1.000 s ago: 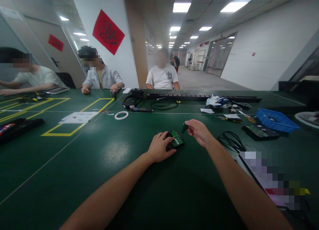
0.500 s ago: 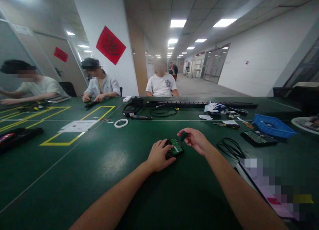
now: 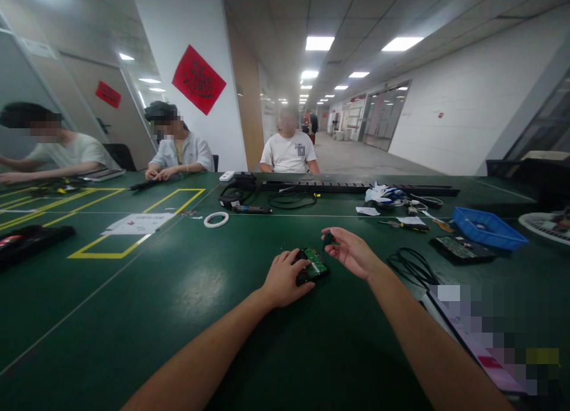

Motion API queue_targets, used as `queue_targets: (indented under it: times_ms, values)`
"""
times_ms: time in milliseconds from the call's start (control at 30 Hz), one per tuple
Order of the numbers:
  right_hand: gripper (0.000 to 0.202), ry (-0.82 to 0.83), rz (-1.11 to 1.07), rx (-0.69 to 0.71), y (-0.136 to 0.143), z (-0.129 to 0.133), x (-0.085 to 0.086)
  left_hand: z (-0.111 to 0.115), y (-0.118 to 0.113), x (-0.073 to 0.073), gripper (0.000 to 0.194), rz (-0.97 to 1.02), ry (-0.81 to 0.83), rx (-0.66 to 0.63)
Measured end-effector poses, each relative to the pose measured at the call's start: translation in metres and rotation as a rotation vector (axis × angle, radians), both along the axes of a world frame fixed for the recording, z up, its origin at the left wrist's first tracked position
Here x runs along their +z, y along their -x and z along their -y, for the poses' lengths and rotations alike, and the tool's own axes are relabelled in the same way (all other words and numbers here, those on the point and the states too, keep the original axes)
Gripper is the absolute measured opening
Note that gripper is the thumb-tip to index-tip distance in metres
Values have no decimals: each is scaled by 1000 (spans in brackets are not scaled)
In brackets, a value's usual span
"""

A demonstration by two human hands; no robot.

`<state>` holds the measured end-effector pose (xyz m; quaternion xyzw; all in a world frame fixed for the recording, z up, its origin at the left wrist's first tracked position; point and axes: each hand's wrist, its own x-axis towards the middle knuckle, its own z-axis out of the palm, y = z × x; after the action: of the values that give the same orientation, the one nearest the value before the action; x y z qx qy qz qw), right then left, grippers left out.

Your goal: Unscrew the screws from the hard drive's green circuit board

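Observation:
A small black device with a green circuit board (image 3: 317, 266) lies on the green table in front of me. My left hand (image 3: 287, 276) rests over its left side, fingers bent around its edge and onto the board. Just right of and above the board, my right hand (image 3: 348, 252) pinches a small dark object (image 3: 328, 239) between thumb and fingers. What this object is cannot be made out; its lower end is near the board's upper right edge.
On the right are a blue tray (image 3: 490, 228), another circuit board unit (image 3: 462, 248), black cables (image 3: 412, 267) and pliers (image 3: 407, 224). A white tape roll (image 3: 216, 220) and a dark pen-like tool (image 3: 253, 209) lie ahead. People sit across and left.
My right hand has shifted very slightly, with its fingers turned a little and the small dark object more upright. My left hand and the board have stayed put.

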<state>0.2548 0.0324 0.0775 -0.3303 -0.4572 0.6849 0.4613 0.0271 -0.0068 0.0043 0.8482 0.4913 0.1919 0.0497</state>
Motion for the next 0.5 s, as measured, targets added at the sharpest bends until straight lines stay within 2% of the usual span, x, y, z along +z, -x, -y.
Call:
queue_targets:
  times_ms: [167, 300, 500]
  values:
    - [23, -19, 112, 7, -5, 1, 4, 0, 0, 0, 62, 13, 10, 2]
    - [29, -114, 230, -63, -4, 2, 8, -1, 0, 0, 62, 13, 15, 5]
    - [23, -196, 260, -69, 1, 3, 6, -2, -1, -2, 63, 4, 6, 7]
